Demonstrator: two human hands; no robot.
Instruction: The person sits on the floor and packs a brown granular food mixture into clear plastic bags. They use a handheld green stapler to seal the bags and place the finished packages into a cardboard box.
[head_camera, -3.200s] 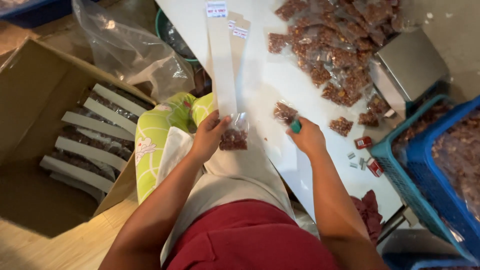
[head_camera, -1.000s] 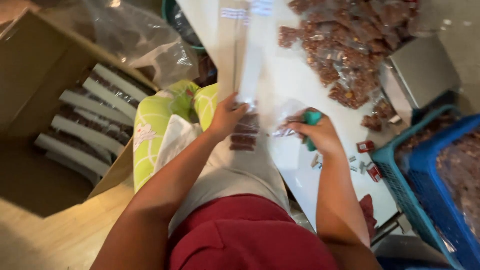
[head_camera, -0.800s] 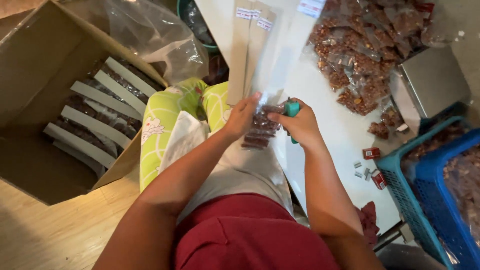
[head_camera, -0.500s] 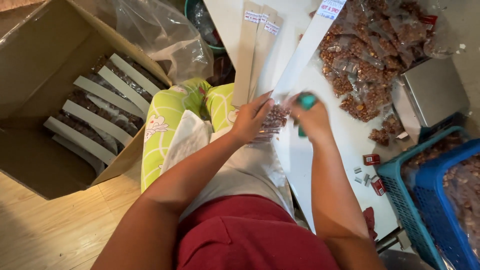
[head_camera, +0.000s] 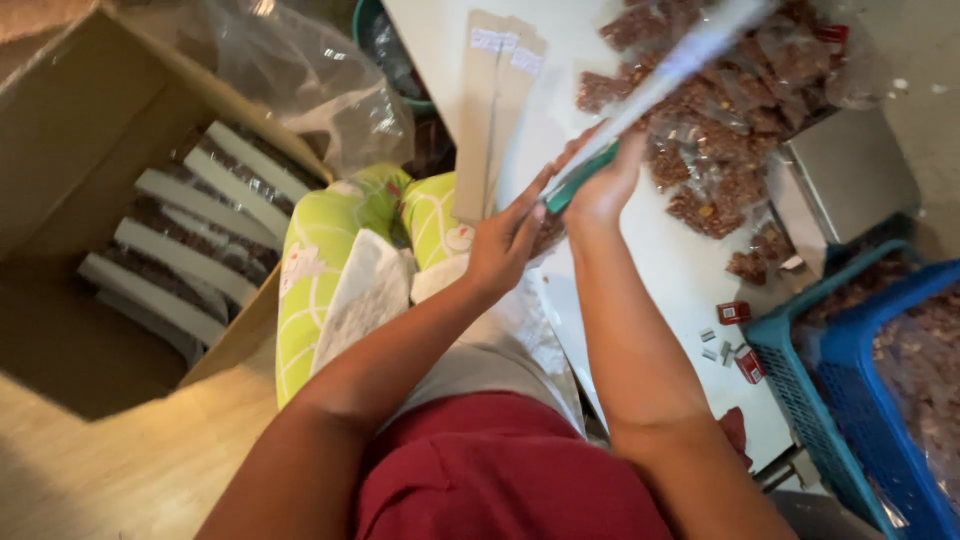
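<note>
My right hand (head_camera: 603, 188) grips a green stapler (head_camera: 578, 180) over the white table (head_camera: 690, 280). A long pale card strip (head_camera: 680, 58), blurred by motion, rises from both hands toward the upper right. My left hand (head_camera: 503, 243) holds the lower end of that strip, where small clear packets of brown snack (head_camera: 547, 232) hang. Two more bare card strips (head_camera: 492, 110) lie flat on the table just beyond my left hand. A heap of filled snack packets (head_camera: 720, 130) lies behind my right hand.
To the left, an open cardboard box (head_camera: 70, 130) holds several finished strips (head_camera: 190, 240). A green patterned bag (head_camera: 320, 260) and a clear plastic bag (head_camera: 310, 80) sit between box and table. A metal scale (head_camera: 850, 180), small red staple boxes (head_camera: 735, 312) and blue baskets (head_camera: 880, 380) stand to the right.
Both hands have lifted the strip with its packets off the table and swung its far end up to the right. The stapler has stayed in my right hand.
</note>
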